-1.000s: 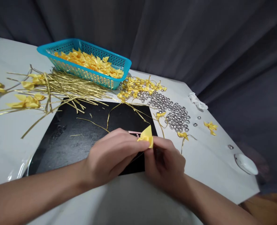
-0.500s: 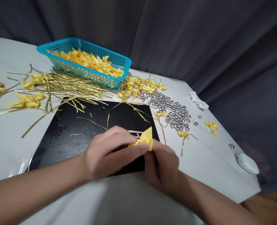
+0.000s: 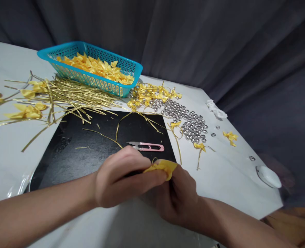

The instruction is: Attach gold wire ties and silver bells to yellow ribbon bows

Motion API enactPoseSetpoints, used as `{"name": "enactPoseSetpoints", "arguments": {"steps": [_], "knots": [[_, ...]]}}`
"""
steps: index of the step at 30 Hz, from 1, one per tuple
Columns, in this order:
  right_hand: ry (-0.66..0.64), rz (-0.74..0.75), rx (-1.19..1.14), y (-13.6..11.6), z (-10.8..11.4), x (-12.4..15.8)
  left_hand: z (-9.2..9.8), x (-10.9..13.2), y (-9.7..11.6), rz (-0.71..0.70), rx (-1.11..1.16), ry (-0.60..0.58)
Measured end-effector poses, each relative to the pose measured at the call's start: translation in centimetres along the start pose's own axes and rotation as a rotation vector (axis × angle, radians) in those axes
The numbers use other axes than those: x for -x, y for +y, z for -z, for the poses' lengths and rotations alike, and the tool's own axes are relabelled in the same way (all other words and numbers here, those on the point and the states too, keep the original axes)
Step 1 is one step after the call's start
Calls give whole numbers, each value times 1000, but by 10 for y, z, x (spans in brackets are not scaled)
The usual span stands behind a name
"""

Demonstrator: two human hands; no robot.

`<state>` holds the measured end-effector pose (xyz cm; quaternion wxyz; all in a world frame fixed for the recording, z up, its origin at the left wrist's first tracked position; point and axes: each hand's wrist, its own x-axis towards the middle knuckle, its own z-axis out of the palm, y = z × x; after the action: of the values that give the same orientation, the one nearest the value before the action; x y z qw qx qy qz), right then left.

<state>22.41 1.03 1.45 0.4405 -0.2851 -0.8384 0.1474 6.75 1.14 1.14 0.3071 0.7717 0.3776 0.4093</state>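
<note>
A yellow ribbon bow [image 3: 165, 167] is pinched between my two hands over the near edge of a black board [image 3: 90, 151]. My left hand [image 3: 126, 172] is closed, its thumb lying along the bow's front. My right hand [image 3: 179, 187] grips the bow's right end, with its fingers curled. A thin loop of gold cord [image 3: 154, 159] shows just above the bow; how it joins the bow is hidden by my fingers. Just beyond my hands, pink thread snips [image 3: 148, 147] lie on the board, and a strand of gold cord [image 3: 118, 131] runs toward my left hand.
A blue basket [image 3: 90, 78] of yellow bows stands at the back, with a heap of gold cords [image 3: 77, 94] before it. Many silver heart-shaped beads [image 3: 193, 125] spread at right, near corded bows [image 3: 154, 93]. A white mouse-shaped object [image 3: 268, 176] sits near the right edge.
Both hands have moved slightly down toward me with the bow. The bow has turned, its pointed tail no longer standing up. The snips, partly covered before, now show nearly whole.
</note>
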Motion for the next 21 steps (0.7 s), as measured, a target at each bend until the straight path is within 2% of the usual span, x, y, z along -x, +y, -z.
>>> {"name": "enactPoseSetpoints", "arguments": {"steps": [3, 7, 9, 12, 14, 17, 21], "knots": [[13, -12, -19, 2, -1, 2, -1, 2, -2, -91, -52, 115], [7, -43, 72, 5, 0, 6, -5, 7, -7, -216, -104, 248], [17, -56, 74, 6, 0, 7, -5, 7, -9, -236, -134, 267], [31, -38, 16, 9, -2, 7, -2, 3, -11, -277, -153, 236], [44, -22, -28, 11, -4, 6, -1, -1, -10, -272, -132, 239], [72, -37, 4, 15, -6, 4, -2, -4, -8, -224, -95, 305], [48, -84, 117, 21, -7, 3, -6, -7, -8, 6, -120, 384]]}}
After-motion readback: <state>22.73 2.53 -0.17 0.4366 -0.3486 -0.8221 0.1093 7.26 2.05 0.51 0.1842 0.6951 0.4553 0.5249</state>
